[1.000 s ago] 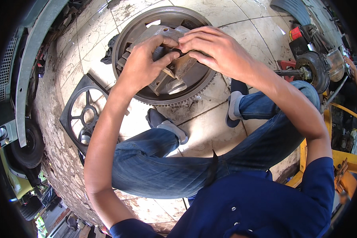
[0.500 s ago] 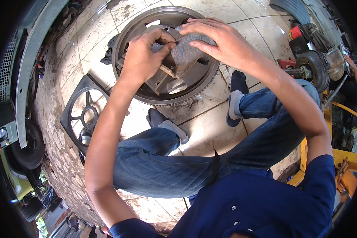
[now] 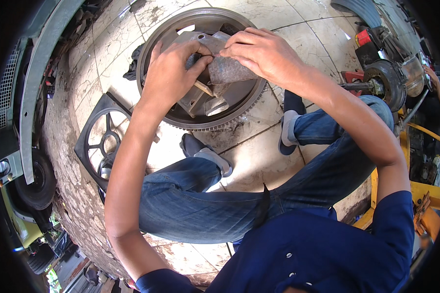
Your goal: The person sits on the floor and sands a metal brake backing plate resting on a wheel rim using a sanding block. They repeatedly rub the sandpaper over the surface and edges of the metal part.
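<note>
At the top middle, my left hand (image 3: 168, 73) is closed, thumb and forefinger pinched together at the edge of a curved, mottled grey-brown piece (image 3: 231, 71). What lies in that pinch is too small to make out. My right hand (image 3: 269, 54) grips the same piece from its right, fingertips bunched near those of the left. A tan pointed stick (image 3: 204, 88) juts from beneath the left hand. Under both hands, worn metal parts (image 3: 194, 101) rest inside a large toothed flywheel (image 3: 154, 36) lying flat on the floor.
A black fan-shroud-like frame (image 3: 81, 141) lies left of the flywheel. My feet, in dark sandals (image 3: 200, 146), are close in front of it. At right stand a hub assembly (image 3: 388, 85) and a yellow frame (image 3: 428, 193). A vehicle (image 3: 7, 97) borders the left side.
My right hand's spread fingers have drawn together and moved close to the left fingertips. The mottled piece has tilted, its lower edge turning up to the right.
</note>
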Demonstrator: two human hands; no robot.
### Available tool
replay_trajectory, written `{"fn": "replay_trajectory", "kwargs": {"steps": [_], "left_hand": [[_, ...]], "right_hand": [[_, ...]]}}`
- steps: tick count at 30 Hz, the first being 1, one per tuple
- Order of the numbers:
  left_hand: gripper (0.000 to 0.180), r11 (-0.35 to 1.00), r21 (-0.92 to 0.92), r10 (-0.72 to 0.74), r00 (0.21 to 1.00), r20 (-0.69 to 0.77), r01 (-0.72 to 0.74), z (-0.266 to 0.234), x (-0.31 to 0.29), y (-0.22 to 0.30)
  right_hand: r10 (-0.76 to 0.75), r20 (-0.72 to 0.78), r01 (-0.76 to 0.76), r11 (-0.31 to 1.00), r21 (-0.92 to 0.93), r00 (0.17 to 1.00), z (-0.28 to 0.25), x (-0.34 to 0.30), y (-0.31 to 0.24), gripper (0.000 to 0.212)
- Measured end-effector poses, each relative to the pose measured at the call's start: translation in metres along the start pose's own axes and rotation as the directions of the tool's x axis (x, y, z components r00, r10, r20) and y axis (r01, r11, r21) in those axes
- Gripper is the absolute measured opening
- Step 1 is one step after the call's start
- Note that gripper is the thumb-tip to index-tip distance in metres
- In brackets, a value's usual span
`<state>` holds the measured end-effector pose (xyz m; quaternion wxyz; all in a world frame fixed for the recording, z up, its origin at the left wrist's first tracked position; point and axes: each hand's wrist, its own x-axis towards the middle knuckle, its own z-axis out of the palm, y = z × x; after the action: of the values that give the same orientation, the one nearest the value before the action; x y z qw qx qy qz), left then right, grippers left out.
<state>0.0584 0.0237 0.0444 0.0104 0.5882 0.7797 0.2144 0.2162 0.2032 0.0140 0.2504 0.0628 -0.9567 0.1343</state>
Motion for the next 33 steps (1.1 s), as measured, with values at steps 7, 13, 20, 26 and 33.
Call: {"fn": "replay_trajectory", "kwargs": {"steps": [7,13,20,26,33], "left_hand": [[0.021,0.998,0.057,-0.038,0.997,0.063,0.035,-0.001,0.009,-0.002],[0.022,0.972,-0.112,-0.181,0.964,0.195,0.205,-0.001,0.017,0.000],[0.020,0.959,-0.200,-0.155,0.965,0.213,0.199,0.002,0.021,-0.007],[0.018,0.955,-0.240,-0.118,0.965,0.234,0.175,0.002,0.021,-0.002],[0.016,0.925,-0.320,-0.123,0.960,0.253,0.203,0.003,0.021,-0.006]], "right_hand": [[0.010,0.076,-0.018,0.994,0.107,0.997,-0.004,0.004,0.005,0.023],[0.074,0.165,-0.099,0.984,0.148,0.983,-0.009,0.003,0.010,0.023],[0.108,0.221,-0.171,0.941,0.291,0.969,-0.013,0.008,0.014,0.021],[0.347,0.348,-0.471,0.792,0.388,0.871,-0.010,0.016,0.015,0.021],[0.396,0.393,-0.546,0.721,0.427,0.830,-0.008,0.019,0.020,0.020]]}}
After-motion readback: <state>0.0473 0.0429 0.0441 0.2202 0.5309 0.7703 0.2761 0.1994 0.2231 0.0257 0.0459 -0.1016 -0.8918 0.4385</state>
